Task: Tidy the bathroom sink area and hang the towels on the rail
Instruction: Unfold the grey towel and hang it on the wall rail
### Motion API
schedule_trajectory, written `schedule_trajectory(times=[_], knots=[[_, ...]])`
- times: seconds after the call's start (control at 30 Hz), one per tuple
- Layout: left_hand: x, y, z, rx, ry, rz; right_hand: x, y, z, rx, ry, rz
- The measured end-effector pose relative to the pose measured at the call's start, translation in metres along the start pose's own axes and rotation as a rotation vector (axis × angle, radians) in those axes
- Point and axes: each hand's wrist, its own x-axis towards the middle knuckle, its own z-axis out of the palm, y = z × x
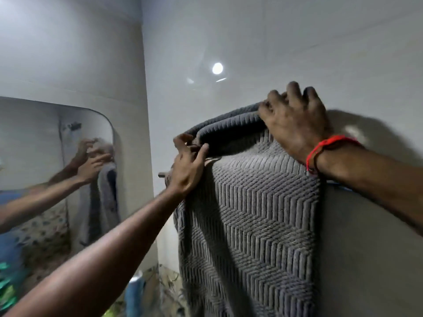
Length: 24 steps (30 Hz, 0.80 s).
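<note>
Draping over the metal wall rail (163,174), one grey chevron-ribbed towel (249,216) is pinched by the left hand (187,165) and gripped along its top fold by the right hand (295,121).

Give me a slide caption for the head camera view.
Both hands, left and right, drape a grey herringbone towel over a wall rail beside the mirror.

A rail (163,174) is fixed to the pale tiled wall (251,42), and only its left end shows, poking out just left of the towel. A grey towel (249,213) with a zigzag weave hangs over the rail. Its top edge is bunched into a thick fold above the rail, and its front panel drops straight down below.
</note>
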Motion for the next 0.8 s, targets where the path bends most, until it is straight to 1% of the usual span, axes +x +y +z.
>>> schedule_trajectory(times=[0.07,0.1,0.13,0.17,0.23,0.3,0.33,0.4,0.43,0.47,0.5,0.53,0.6,0.63,0.67,0.7,0.73,0.8], knots=[[-0.016,-0.006,-0.007,0.216,-0.137,0.231,-0.016,-0.001,-0.002,-0.138,-0.065,-0.176],[-0.017,-0.008,-0.012,0.321,-0.188,0.304,-0.022,0.000,-0.005,-0.181,-0.097,-0.240],[-0.012,-0.008,-0.018,0.416,-0.245,0.324,-0.027,0.001,-0.008,-0.224,-0.133,-0.287],[-0.004,-0.003,-0.025,0.498,-0.328,0.285,-0.031,0.001,-0.011,-0.211,-0.173,-0.316],[0.016,0.011,-0.028,0.592,-0.605,0.101,-0.034,-0.001,-0.015,-0.046,-0.289,-0.325],[0.038,0.028,-0.017,0.578,-0.891,-0.131,-0.038,-0.014,-0.011,0.172,-0.366,-0.255],[0.048,0.035,-0.009,0.571,-0.987,-0.238,-0.037,-0.016,-0.001,0.253,-0.440,-0.209],[0.065,0.041,0.005,0.583,-1.080,-0.399,-0.028,-0.008,0.024,0.360,-0.725,-0.054],[0.070,0.040,0.009,0.595,-1.097,-0.454,-0.020,0.001,0.036,0.437,-0.819,0.048],[0.072,0.037,0.014,0.609,-1.100,-0.484,-0.012,0.010,0.050,0.520,-0.907,0.105],[0.073,0.033,0.017,0.613,-1.092,-0.485,-0.009,0.016,0.059,0.558,-0.979,0.089],[0.072,0.030,0.018,0.599,-1.083,-0.474,-0.008,0.019,0.071,0.571,-0.993,0.051],[0.066,0.024,0.017,0.495,-1.069,-0.448,-0.013,0.010,0.081,0.476,-0.886,-0.059],[0.064,0.020,0.015,0.427,-1.044,-0.401,-0.018,-0.001,0.072,0.421,-0.819,-0.115],[0.062,0.016,0.011,0.383,-1.005,-0.314,-0.023,-0.007,0.062,0.379,-0.712,-0.121],[0.059,0.012,0.006,0.369,-0.929,-0.209,-0.025,-0.014,0.050,0.371,-0.604,-0.087],[0.056,0.009,0.000,0.365,-0.810,-0.123,-0.027,-0.019,0.040,0.385,-0.513,-0.054],[0.048,0.005,-0.015,0.303,-0.552,-0.017,-0.033,-0.032,0.008,0.412,-0.359,-0.089]])
